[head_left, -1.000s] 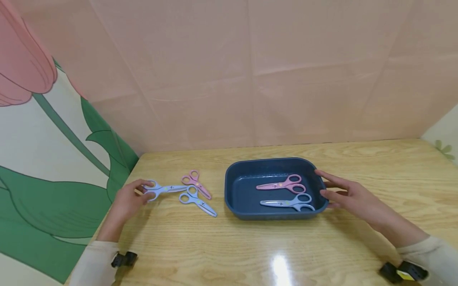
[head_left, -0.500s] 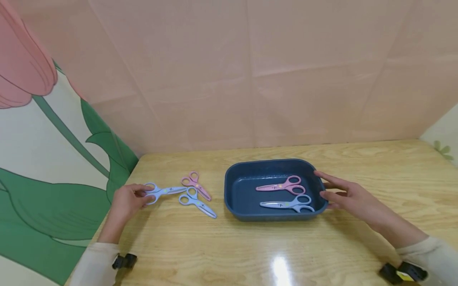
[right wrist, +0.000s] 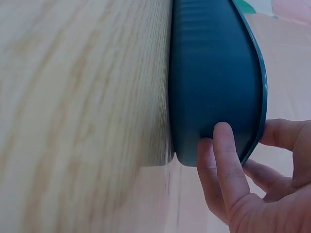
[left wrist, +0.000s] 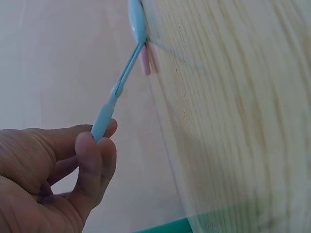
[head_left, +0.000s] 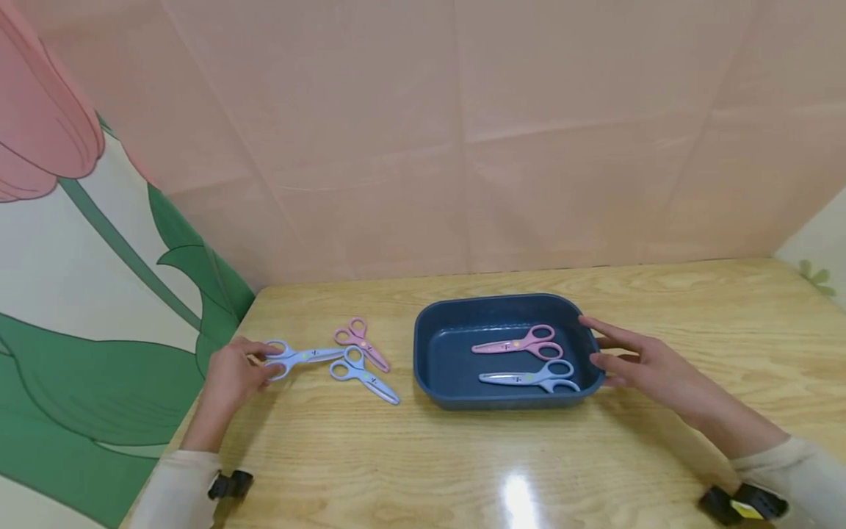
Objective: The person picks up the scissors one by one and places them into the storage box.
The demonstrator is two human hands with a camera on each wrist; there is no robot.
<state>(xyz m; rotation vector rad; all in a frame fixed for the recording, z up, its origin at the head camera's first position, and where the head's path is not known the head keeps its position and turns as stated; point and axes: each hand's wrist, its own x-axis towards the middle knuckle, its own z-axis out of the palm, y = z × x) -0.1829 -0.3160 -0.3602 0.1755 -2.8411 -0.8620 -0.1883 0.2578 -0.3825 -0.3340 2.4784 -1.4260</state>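
Observation:
My left hand [head_left: 231,373] pinches the handle loops of a pair of light blue scissors [head_left: 311,355], whose blades point right. In the left wrist view the held scissors [left wrist: 104,119] slant, handles raised off the wood. Their tip meets another pair of blue scissors [head_left: 366,375] on the table, beside pink scissors [head_left: 363,344]. My right hand [head_left: 637,358] grips the right end of a dark blue bin [head_left: 456,402]; in the right wrist view its fingers spread over the bin's outer wall [right wrist: 214,63] and rim. Inside the bin lie pink scissors [head_left: 515,343] and blue scissors [head_left: 529,377].
The wood-grain table [head_left: 370,470] runs up to a pink-beige sheet [head_left: 463,147] at the back. A tulip-patterned panel [head_left: 119,316] stands along the left edge. Each wrist wears a small black device.
My left fingers have shifted further over the handle loops, and the handle end sits slightly lower in the head view. The right hand and the bin hold still.

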